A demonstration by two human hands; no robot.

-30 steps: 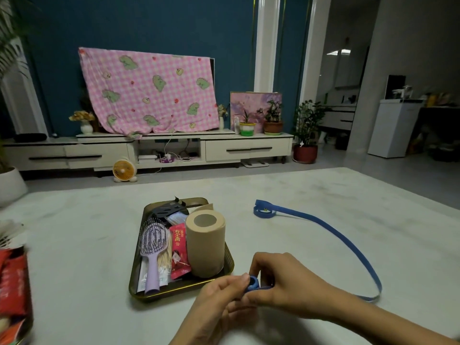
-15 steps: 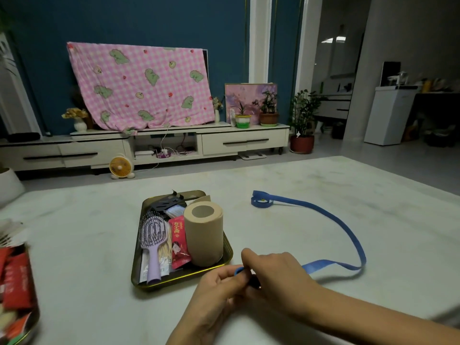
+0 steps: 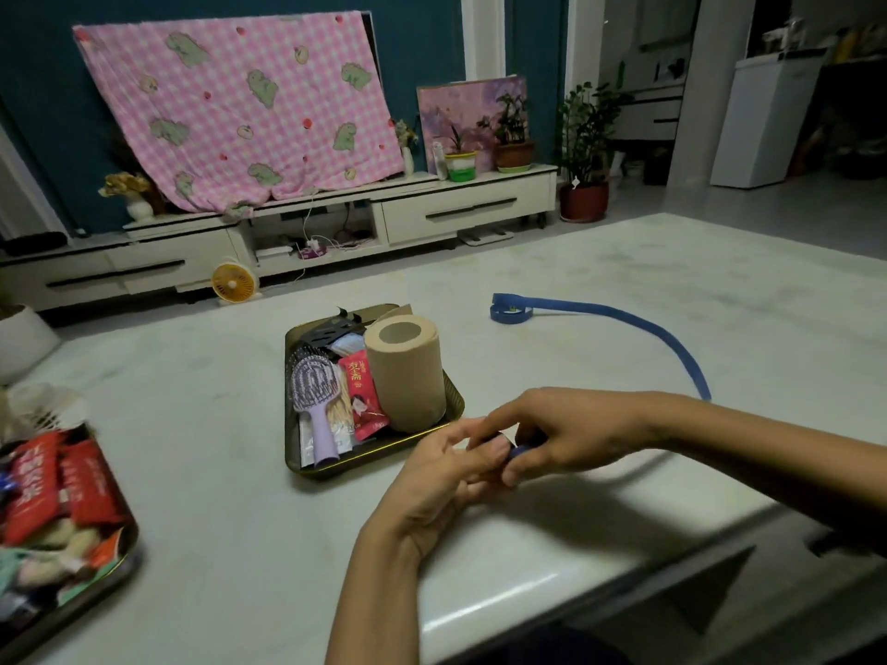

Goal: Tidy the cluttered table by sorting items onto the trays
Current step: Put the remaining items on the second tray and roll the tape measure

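Note:
A long blue strap (image 3: 619, 313) lies across the pale table (image 3: 201, 496), its far end looped at the back. Its near end is a small rolled coil between my two hands, just in front of the gold tray (image 3: 307, 467). My right hand (image 3: 561, 434) pinches the coil with thumb and fingers. My left hand (image 3: 441, 477) holds it from below, fingers curled round it. The tray holds a brown paper roll (image 3: 408, 371), a lilac hairbrush (image 3: 317, 395), a red packet (image 3: 362, 395) and a black clip (image 3: 331, 331).
A second tray (image 3: 120, 563) at the near left edge is filled with red snack packets (image 3: 53, 477). A white mesh item (image 3: 38, 405) lies behind it. The table's near edge runs under my right forearm. A TV cabinet and plants stand beyond.
The loose strap on the table has got shorter as its near end is wound up between my hands. The bend at the right has been drawn in toward me.

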